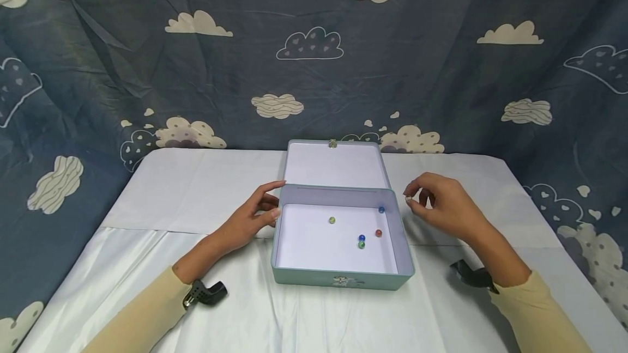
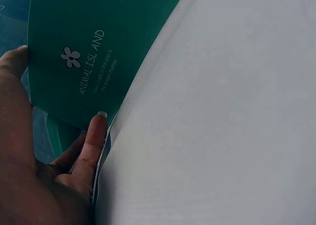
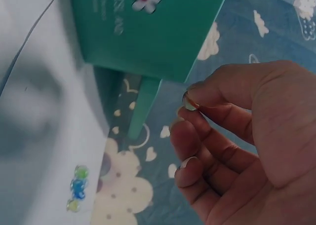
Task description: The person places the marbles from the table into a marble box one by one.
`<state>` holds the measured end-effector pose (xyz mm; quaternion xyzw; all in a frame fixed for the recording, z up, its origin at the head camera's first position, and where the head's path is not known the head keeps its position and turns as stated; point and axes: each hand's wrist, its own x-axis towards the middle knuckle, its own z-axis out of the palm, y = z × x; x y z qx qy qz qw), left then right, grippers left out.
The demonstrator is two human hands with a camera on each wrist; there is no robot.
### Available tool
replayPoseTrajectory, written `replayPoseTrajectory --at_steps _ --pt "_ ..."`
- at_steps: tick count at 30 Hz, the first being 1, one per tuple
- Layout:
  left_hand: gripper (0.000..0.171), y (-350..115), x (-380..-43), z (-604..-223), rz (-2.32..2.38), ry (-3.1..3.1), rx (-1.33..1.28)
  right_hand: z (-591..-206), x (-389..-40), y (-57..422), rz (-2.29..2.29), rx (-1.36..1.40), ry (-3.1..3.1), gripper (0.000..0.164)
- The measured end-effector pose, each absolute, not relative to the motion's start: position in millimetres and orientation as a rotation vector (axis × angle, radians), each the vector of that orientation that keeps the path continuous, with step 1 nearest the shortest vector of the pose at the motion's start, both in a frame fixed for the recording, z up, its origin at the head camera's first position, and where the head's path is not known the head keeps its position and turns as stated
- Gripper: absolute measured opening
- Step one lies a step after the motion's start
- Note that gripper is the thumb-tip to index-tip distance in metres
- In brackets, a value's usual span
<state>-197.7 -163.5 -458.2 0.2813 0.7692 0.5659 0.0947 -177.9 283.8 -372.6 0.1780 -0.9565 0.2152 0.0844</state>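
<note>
A pale green tin box (image 1: 343, 281) with a lilac-white inside stands with its lid (image 1: 336, 162) folded back. Several small glass marbles lie on its floor, among them a yellow-green marble (image 1: 332, 220), a red marble (image 1: 379, 233) and a green marble (image 1: 361, 245) touching a blue one. My left hand (image 1: 247, 219) rests against the box's left side, one fingertip near its back corner. Right of the box, my right hand (image 1: 444, 203) pinches a marble (image 3: 190, 104), clear with an orange streak, between thumb and index finger; its other fingers curl loosely.
In the right wrist view, several green, blue and yellowish marbles (image 3: 77, 185) sit on the white cloth (image 3: 34, 185); the head view does not show them. A dark blue cloud-print curtain (image 1: 314, 80) hangs behind the table. Each wrist wears a black camera strap (image 1: 206, 292).
</note>
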Motion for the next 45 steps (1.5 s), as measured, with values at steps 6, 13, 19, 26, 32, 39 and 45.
replayPoseTrajectory --at_steps 6,13,19,26,32,39,45 --pt "0.062 -164.4 -196.5 -458.7 1.689 2.269 0.837 -368.6 -169.8 272.7 0.652 0.614 -2.818 0.022" --pt "0.061 -164.4 -198.8 -459.9 1.683 2.274 0.849 -364.1 -161.8 263.0 0.666 0.694 -2.801 0.022" --pt "0.061 -163.8 -200.4 -459.4 1.68 2.272 0.845 -364.9 -159.1 259.2 0.662 0.755 -2.783 0.025" --pt "0.061 -163.5 -200.8 -459.2 1.676 2.273 0.843 -366.4 -155.4 252.3 0.69 0.808 -2.805 0.026" --pt "0.061 -164.1 -200.8 -459.5 1.679 2.273 0.845 -368.6 -151.1 243.7 0.701 0.87 -2.796 0.027" --pt "0.061 -164.2 -200.1 -460.8 1.684 2.266 0.839 -374.6 -148.9 236.8 0.702 0.896 -2.794 0.026" --pt "0.061 -163.9 -199.1 -459.4 1.682 2.267 0.83 -375.9 -149.0 234.8 0.692 0.915 -2.777 0.026"
